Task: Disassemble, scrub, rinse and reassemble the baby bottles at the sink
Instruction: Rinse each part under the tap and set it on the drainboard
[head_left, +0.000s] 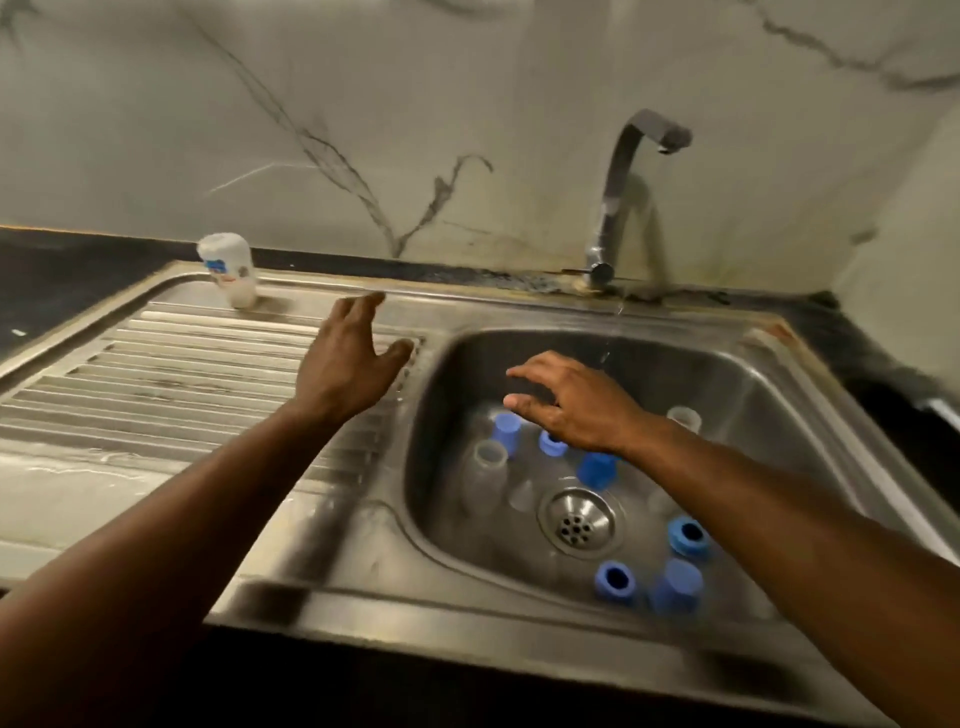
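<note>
Baby bottle parts lie scattered in the steel sink basin (737, 374). A clear bottle body (487, 470) stands left of the drain (575, 522), and another clear piece (684, 418) stands at the back right. Several blue pieces are spread around: caps (506, 428) (596, 469) (677, 586) and collar rings (688, 535) (615, 581). My left hand (348, 358) hovers over the drainboard's right edge, fingers spread, holding nothing. My right hand (571, 405) is stretched out flat above the basin over the blue parts, holding nothing.
A white bottle (228, 270) stands upside down at the back of the ribbed drainboard (156, 374). The tap (623, 197) rises behind the basin, and a thin trickle of water falls from it. A marble wall backs the dark counter (62, 280).
</note>
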